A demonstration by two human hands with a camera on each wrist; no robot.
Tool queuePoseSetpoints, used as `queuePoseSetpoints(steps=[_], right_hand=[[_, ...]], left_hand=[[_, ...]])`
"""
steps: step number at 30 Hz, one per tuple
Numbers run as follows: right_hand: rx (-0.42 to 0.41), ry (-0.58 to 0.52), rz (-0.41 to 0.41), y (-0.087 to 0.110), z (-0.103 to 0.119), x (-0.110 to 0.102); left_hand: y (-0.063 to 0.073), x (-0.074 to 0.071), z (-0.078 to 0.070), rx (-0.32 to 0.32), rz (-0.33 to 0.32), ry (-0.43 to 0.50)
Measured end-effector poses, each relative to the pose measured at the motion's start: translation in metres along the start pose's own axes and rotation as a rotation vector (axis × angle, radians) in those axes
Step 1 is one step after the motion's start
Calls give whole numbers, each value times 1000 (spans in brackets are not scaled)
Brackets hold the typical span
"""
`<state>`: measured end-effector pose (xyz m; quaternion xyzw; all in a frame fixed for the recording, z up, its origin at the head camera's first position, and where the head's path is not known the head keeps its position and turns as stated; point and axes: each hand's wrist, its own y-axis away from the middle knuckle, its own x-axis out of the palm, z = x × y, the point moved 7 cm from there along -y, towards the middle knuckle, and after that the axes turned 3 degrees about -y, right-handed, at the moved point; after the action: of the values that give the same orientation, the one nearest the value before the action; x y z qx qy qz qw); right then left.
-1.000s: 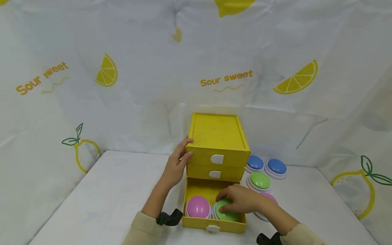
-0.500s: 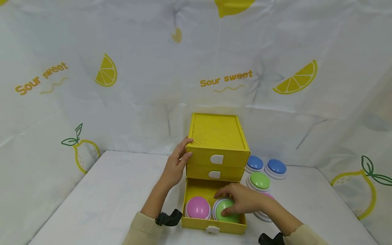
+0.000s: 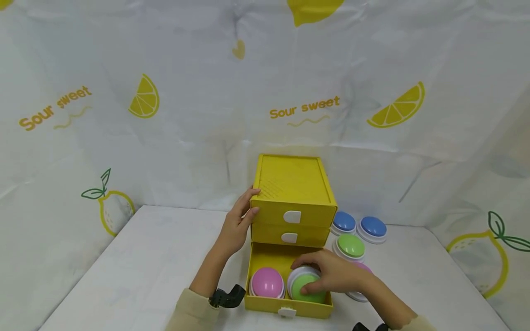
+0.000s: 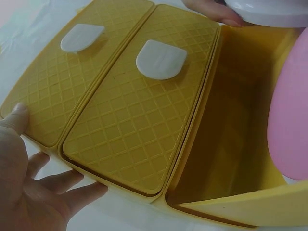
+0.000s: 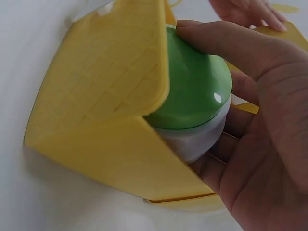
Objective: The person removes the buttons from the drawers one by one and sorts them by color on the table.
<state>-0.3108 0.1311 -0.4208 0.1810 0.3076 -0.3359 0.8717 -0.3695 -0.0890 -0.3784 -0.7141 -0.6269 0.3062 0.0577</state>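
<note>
A green dome-topped push button (image 3: pixel 305 289) with a white base stands tilted in the right half of the pulled-out bottom drawer (image 3: pixel 265 303), its dome leaning towards the drawer's front. My right hand (image 3: pixel 341 272) grips it, thumb on the green dome and fingers round the white base (image 5: pixel 195 142). To its left sits a pink push button (image 3: pixel 267 282), apart from both hands. My left hand (image 3: pixel 235 227) holds the left front corner of the yellow drawer cabinet (image 3: pixel 294 181); the thumb lies on the top drawer's front, and the other fingers touch the side wall.
Right of the cabinet, on the white table (image 3: pixel 165 266), are two blue buttons (image 3: pixel 373 226), a green one (image 3: pixel 351 245) and a pink one (image 3: pixel 364 266) partly behind my right hand. The two upper drawers with white tabs (image 3: pixel 292 216) are pushed in. A lemon-print cloth hangs behind.
The green button in my right hand has tipped further towards the drawer's front, and more of its white base shows at the back. My left hand stays on the cabinet.
</note>
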Motion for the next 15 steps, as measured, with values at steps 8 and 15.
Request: queuePoseSetpoints(steps=[8,15], right_hand=[[-52,-169,-213,17,-5,-16],[-123,-264,-465,43,-11,-43]], left_hand=[[2,-2,1,20,-19,-15],[2,-1,-2,15,-10,-11]])
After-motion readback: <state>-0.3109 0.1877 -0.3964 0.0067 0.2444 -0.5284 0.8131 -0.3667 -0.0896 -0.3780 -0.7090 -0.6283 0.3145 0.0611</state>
